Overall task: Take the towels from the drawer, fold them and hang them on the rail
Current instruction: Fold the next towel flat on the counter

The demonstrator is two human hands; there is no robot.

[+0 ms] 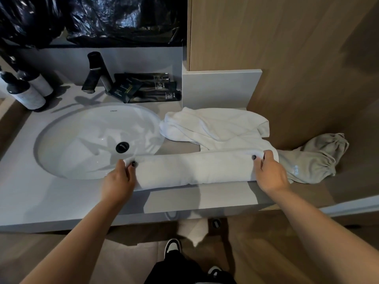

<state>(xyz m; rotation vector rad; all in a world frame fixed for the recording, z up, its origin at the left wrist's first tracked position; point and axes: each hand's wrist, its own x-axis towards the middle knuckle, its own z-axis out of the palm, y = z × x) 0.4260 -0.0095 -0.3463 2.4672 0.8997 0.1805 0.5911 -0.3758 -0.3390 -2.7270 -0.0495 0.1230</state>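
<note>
Pinching each end, left hand [120, 178] and right hand [269, 174] stretch towel [192, 170] between.

Left hand [119, 177] and right hand [268, 171] pinch the ends of a folded white towel [192, 169] along the vanity counter's [61, 197] front edge, its left end over the sink [82, 132].

A pale grey stone vanity counter [51, 201] with a white oval basin [82, 128] and black tap [95, 72] abuts light wood wall panelling [287, 37] above a tan tiled floor [266, 253].

Dim, soft shadows, glare in sink [98, 140], wide-angle edge distortion.
</note>
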